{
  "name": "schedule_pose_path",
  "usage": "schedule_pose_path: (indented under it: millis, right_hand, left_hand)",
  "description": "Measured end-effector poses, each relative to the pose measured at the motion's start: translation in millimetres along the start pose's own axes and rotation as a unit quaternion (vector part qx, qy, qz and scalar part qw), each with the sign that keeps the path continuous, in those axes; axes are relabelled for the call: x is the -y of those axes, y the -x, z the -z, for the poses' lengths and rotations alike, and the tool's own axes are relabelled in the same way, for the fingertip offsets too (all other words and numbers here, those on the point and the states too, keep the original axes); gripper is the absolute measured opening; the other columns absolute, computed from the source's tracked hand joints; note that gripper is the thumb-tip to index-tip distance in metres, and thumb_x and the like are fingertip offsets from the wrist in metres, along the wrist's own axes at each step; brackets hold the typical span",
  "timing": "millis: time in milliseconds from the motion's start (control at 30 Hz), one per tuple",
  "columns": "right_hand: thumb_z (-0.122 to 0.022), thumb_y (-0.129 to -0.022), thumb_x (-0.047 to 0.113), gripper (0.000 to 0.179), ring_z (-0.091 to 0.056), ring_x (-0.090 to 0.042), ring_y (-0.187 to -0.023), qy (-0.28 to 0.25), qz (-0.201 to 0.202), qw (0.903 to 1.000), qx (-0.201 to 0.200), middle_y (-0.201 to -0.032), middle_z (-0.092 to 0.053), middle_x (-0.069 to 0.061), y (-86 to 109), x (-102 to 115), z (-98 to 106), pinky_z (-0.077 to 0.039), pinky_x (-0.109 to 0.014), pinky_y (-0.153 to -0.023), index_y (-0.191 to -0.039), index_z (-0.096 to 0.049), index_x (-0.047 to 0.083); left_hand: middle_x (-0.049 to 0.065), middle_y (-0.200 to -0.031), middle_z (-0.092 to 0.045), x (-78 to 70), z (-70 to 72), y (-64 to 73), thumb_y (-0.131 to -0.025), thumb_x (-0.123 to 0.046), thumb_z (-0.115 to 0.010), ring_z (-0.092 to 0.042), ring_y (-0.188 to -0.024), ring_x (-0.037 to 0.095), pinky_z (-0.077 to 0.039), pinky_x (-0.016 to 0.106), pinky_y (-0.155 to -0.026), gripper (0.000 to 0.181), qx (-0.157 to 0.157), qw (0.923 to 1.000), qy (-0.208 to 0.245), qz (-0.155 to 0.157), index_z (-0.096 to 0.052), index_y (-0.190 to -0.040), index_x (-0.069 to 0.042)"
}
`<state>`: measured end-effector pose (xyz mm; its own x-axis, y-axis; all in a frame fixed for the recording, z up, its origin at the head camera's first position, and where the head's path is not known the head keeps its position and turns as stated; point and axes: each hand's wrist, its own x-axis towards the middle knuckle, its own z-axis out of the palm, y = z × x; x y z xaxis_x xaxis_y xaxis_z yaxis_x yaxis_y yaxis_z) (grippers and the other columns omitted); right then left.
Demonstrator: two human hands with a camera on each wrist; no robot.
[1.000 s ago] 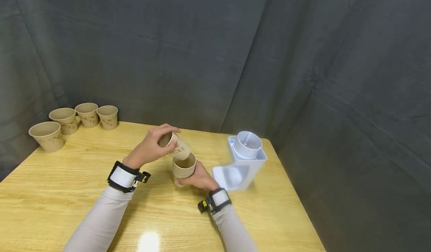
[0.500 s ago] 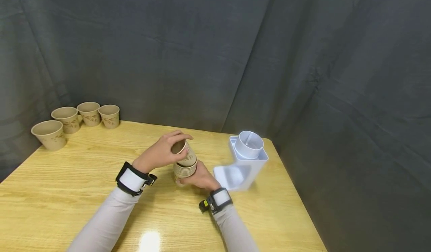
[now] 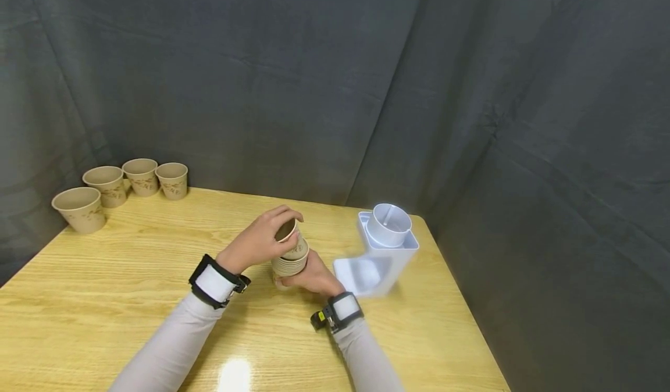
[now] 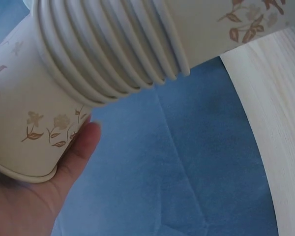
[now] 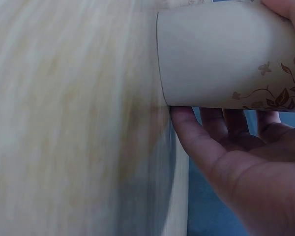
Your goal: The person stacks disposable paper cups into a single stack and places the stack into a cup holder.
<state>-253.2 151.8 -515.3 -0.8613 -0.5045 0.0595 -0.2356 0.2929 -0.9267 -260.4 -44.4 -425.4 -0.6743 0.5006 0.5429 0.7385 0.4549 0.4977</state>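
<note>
Near the middle of the table, my right hand (image 3: 316,275) grips a stack of nested beige paper cups (image 3: 288,268) low down, with fingers and thumb on either side. Brown flower prints mark the bottom cup (image 5: 221,54) in the right wrist view. My left hand (image 3: 260,239) holds a single paper cup (image 3: 299,249) by its sides, thumb on the near side. That cup leans slightly, its base inside the stack's top opening. Several stacked rims (image 4: 108,49) show just beyond the held cup (image 4: 34,98) in the left wrist view.
Several separate paper cups (image 3: 81,214) stand upright at the table's far left corner. A white plastic stand (image 3: 389,264) with a round white tub (image 3: 389,226) on top is right of the stack. Dark cloth (image 3: 235,89) hangs behind the wooden table (image 3: 104,299).
My left hand has moved right and slightly down, bringing its cup from above the stack into the top opening. My right hand has kept its grip on the stack.
</note>
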Motion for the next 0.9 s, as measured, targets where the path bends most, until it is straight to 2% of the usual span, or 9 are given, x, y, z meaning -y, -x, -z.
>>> schedule_pose_path:
  millis: [167,400,533,633,767,900]
  right_hand:
    - [-0.085,-0.075,0.002,0.067,-0.065,-0.012,-0.107,-0.001,0.002,1.0,-0.001,-0.123,-0.066,-0.007,0.3,0,1,-0.05,-0.031,-0.1,-0.134,-0.055,0.011]
    - [-0.086,-0.075,0.004,0.065,-0.066,-0.013,-0.105,0.011,0.005,0.9999,-0.001,-0.121,-0.067,-0.006,0.4,0,2,-0.051,-0.032,-0.098,-0.133,-0.056,0.011]
    - [-0.088,-0.076,0.01,0.069,-0.065,-0.013,-0.106,0.035,0.009,0.9993,0.0,-0.123,-0.066,-0.003,0.1,0,2,-0.051,-0.031,-0.097,-0.136,-0.054,0.013]
    - [-0.088,-0.077,0.015,0.072,-0.063,-0.012,-0.111,0.056,0.01,0.9984,-0.001,-0.128,-0.064,0.001,-0.1,0,2,-0.05,-0.03,-0.099,-0.139,-0.053,0.016]
    - [-0.087,-0.079,0.018,0.064,-0.061,-0.011,-0.115,0.086,0.025,0.996,0.004,-0.131,-0.064,0.002,-0.8,0,3,-0.05,-0.029,-0.1,-0.136,-0.059,0.015]
    - [-0.086,-0.08,0.018,0.06,-0.061,-0.013,-0.115,0.099,0.041,0.9943,0.006,-0.131,-0.064,-0.001,-1.8,2,3,-0.05,-0.029,-0.098,-0.134,-0.061,0.012]
  left_hand:
    - [0.008,-0.119,-0.065,-2.6,-2.1,-0.7,-0.096,-0.026,-0.062,-0.063,-0.108,0.022,-0.053,0.044,-0.095,0.034,-0.003,0.9999,-0.01,0.0,-0.065,-0.125,-0.009]
    - [0.007,-0.116,-0.065,-6.7,-10.9,-1.0,-0.092,-0.027,-0.066,-0.063,-0.104,0.022,-0.055,0.041,-0.09,0.036,-0.008,0.998,-0.056,-0.027,-0.067,-0.124,-0.011]
    - [0.005,-0.115,-0.064,-7.2,-18.0,-0.3,-0.092,-0.027,-0.066,-0.064,-0.101,0.02,-0.056,0.037,-0.086,0.035,0.008,0.9969,-0.073,-0.03,-0.068,-0.123,-0.013]
    - [0.006,-0.115,-0.065,-7.8,-22.5,1.1,-0.092,-0.027,-0.068,-0.064,-0.101,0.021,-0.057,0.037,-0.086,0.034,0.031,0.9973,-0.065,-0.015,-0.069,-0.123,-0.012]
    - [0.007,-0.116,-0.065,-5.5,-31.6,5.2,-0.093,-0.031,-0.068,-0.063,-0.104,0.023,-0.056,0.041,-0.089,0.037,0.068,0.9955,-0.066,0.007,-0.068,-0.124,-0.01]
    - [0.008,-0.115,-0.066,-1.8,-38.6,8.2,-0.092,-0.035,-0.069,-0.063,-0.105,0.025,-0.054,0.043,-0.092,0.039,0.073,0.9947,-0.071,0.016,-0.068,-0.121,-0.01]
